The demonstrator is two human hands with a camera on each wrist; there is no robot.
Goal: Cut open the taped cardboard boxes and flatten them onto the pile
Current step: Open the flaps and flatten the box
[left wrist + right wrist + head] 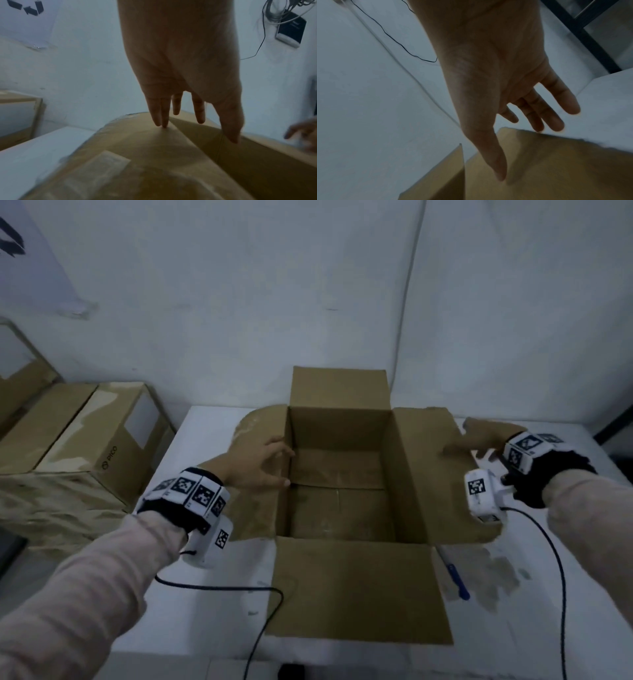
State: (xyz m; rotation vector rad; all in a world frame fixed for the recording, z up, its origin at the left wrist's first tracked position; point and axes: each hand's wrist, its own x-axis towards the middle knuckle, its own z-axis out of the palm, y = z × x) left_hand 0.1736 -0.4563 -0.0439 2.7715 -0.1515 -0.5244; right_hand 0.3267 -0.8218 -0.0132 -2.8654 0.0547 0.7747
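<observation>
An open brown cardboard box (342, 436) stands on the white table (205, 604) with all its top flaps spread out; its inside is empty. My left hand (260, 463) lies on the left flap (137, 155) with straight fingers at the box's left rim. My right hand (479, 440) is spread over the far part of the right flap (442, 474), fingers straight (539, 119), thumb over the cardboard (556, 169). A blue-handled cutter (454, 575) lies on the table right of the near flap (356, 590).
Taped cardboard boxes (78, 453) stand left of the table against the white wall (239, 302). Black cables (260, 597) trail from my wrist devices across the table's front. A dark frame (578, 33) stands beyond the table's right end.
</observation>
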